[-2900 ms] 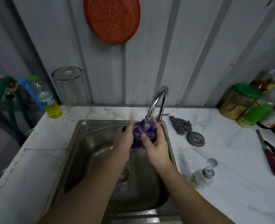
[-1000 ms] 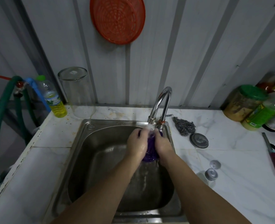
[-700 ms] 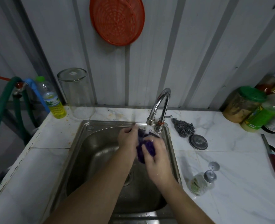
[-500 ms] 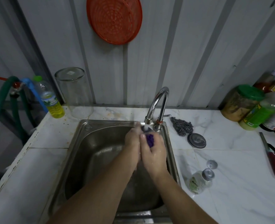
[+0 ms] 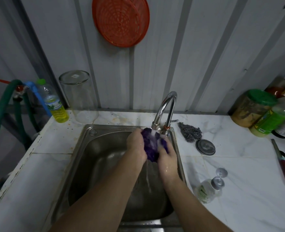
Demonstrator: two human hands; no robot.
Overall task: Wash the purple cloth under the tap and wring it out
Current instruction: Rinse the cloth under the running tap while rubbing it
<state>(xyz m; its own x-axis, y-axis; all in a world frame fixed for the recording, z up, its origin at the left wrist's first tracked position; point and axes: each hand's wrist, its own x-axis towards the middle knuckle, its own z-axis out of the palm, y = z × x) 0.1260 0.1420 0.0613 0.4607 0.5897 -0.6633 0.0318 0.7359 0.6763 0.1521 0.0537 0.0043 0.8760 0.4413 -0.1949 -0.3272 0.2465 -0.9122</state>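
Observation:
The purple cloth (image 5: 151, 145) is bunched into a wet wad between both my hands, right under the spout of the chrome tap (image 5: 165, 109). Water runs onto the cloth and streams off its underside into the steel sink (image 5: 95, 158). My left hand (image 5: 136, 142) grips the cloth from the left, and my right hand (image 5: 167, 156) presses it from the right, fingers curled over its edge. Part of the cloth is hidden inside my palms.
A steel scourer (image 5: 190, 133) and a round metal lid (image 5: 205, 147) lie right of the tap. A small bottle (image 5: 208, 190) lies on its side on the counter. Jars and bottles (image 5: 262, 111) crowd the far right; a glass jar (image 5: 78, 96) and yellow bottle (image 5: 54, 104) stand at left.
My hands have parted slightly, so more of the cloth shows between them than half a second ago. They stay under the running tap, still kneading the wad.

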